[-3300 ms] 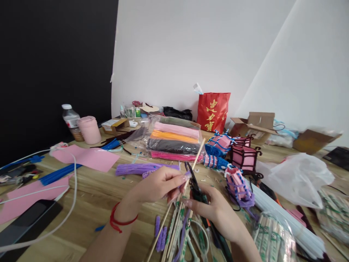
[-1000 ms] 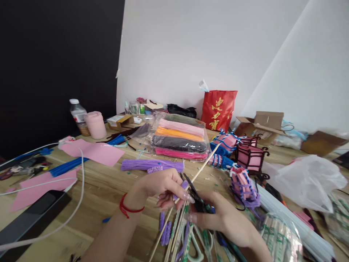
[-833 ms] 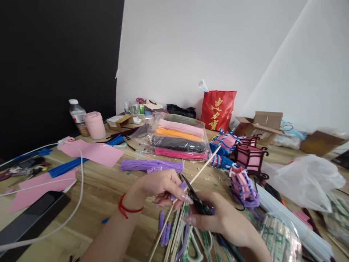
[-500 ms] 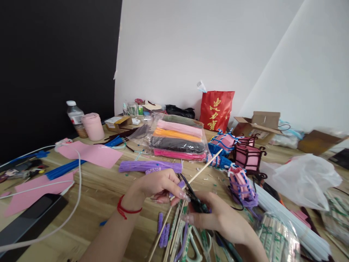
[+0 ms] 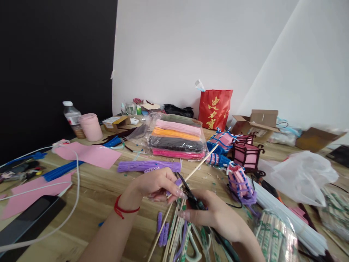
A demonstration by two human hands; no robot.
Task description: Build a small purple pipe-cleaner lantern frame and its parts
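My left hand (image 5: 156,185), with a red string at the wrist, pinches a long thin wooden stick (image 5: 200,163) wrapped with a bit of purple pipe cleaner (image 5: 178,182). The stick slants from low left up toward the pink lanterns. My right hand (image 5: 215,214) is closed round dark pliers (image 5: 188,191), whose jaws sit at the stick right beside my left fingertips. Below the hands lie short purple pipe cleaner pieces (image 5: 162,231) and several wrapped sticks (image 5: 180,233).
A purple pipe cleaner bundle (image 5: 148,166) and a bag of coloured bundles (image 5: 177,140) lie behind the hands. Pink and blue lanterns (image 5: 241,154) stand to the right, with a white plastic bag (image 5: 298,176). Pink paper (image 5: 87,153), a phone (image 5: 25,225), white cable (image 5: 73,196), pink cup (image 5: 91,127) at left.
The stick's far tip has tilted lower and more to the right than 3.3 s ago. Both hands have sunk slightly toward the table, staying together on stick and pliers.
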